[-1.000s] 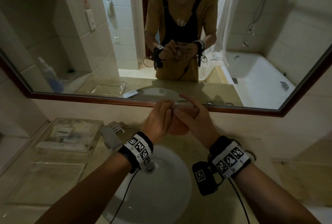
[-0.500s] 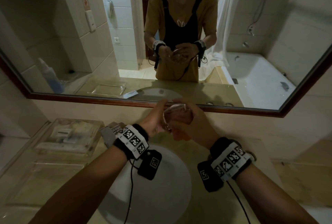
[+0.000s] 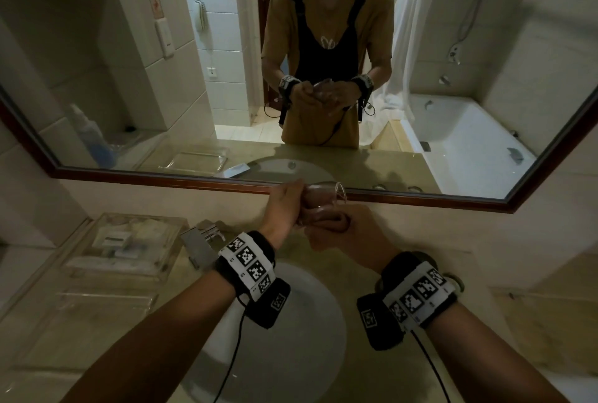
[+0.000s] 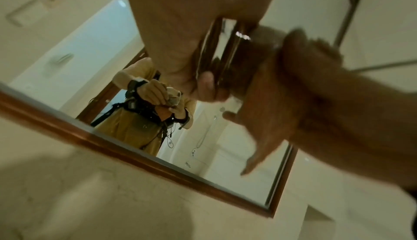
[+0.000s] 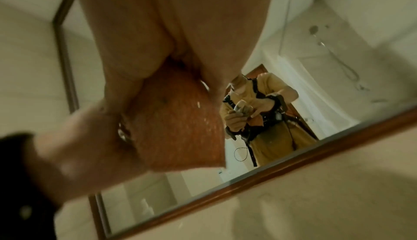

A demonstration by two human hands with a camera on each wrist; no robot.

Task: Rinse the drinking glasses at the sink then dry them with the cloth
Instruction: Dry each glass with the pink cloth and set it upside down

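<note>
- The drinking glass (image 3: 318,200) lies tilted between the two hands above the sink (image 3: 291,338), its rim pointing up and away toward the mirror (image 3: 323,190).
- An orange cloth (image 5: 180,124) is wrapped against the glass, with a corner hanging below the right hand.
- The left hand (image 3: 283,208) curls round the glass's base end and holds it steady.
- The right hand (image 3: 349,231) has its fingers closed on the cloth, pressing it to the glass wall.
- This looks like the drying step. To do it well, turn the glass with the left hand while the right keeps the cloth snug, then push the cloth inside.
- Wet glass may slip, so keeping it over the basin seems wise.
- The faucet (image 3: 202,241) sits just left of the left wrist.
</note>
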